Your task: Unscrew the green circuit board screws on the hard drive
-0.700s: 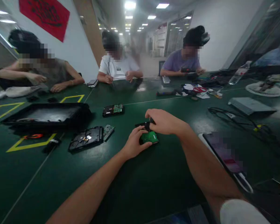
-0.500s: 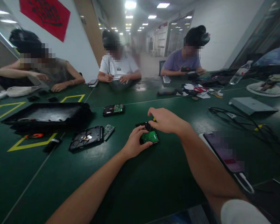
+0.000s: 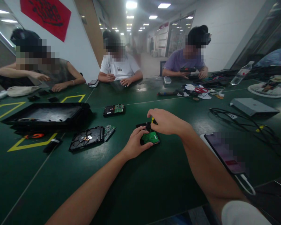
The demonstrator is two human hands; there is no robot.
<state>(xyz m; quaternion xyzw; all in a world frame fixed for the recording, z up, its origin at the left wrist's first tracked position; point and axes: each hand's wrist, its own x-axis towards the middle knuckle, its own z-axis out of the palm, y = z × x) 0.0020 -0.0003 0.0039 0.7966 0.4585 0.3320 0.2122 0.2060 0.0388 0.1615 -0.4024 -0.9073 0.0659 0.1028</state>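
A hard drive (image 3: 152,137) lies on the table in front of me with its green circuit board facing up. My left hand (image 3: 136,142) is closed around its near left side, thumb along the front edge and fingers over the top. Above the drive's far right part, my right hand (image 3: 167,121) grips a small screwdriver (image 3: 152,120) with a yellow and black handle. Its tip is hidden by the fingers. To the left lie an opened hard drive (image 3: 86,139) and a loose circuit board (image 3: 109,132). Another hard drive (image 3: 114,110) rests further back.
A large black tray (image 3: 46,114) stands at left. On the right are a phone (image 3: 224,153) with a white cable, black cables (image 3: 239,122) and a grey metal box (image 3: 254,107). Across the table sit several people, near a bottle (image 3: 242,73) and scattered tools.
The right hand has turned slightly at the screwdriver, and more of its yellow handle shows. My left hand and the hard drive stay in place.
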